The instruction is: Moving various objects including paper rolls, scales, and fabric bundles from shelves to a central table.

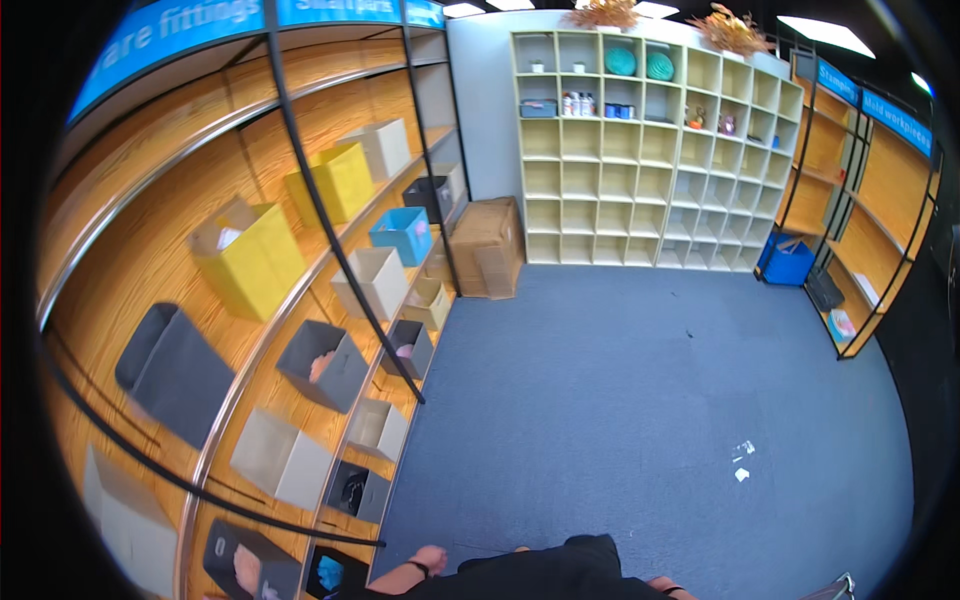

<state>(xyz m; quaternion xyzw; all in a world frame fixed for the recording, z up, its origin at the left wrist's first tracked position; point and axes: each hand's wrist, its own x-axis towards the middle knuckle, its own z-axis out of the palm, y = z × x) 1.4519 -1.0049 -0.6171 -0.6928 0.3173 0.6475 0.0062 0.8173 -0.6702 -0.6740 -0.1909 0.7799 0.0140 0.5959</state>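
My left hand hangs low beside my dark clothing, a dark band round its wrist. Its fingers look curled in, and nothing shows in them. The nearest things to it are a dark grey bin and a black bin with something blue inside, on the rack at the left; the hand is apart from both. Of my right arm only a bit near the wrist shows at the lower edge, also with a dark band. The fingers of that hand are hidden.
A wooden rack with black posts holds yellow, grey, white and blue bins. Ahead stand a cardboard box and a pale cubby shelf. Another rack and a blue bin are at right. White scraps lie on the blue-grey floor.
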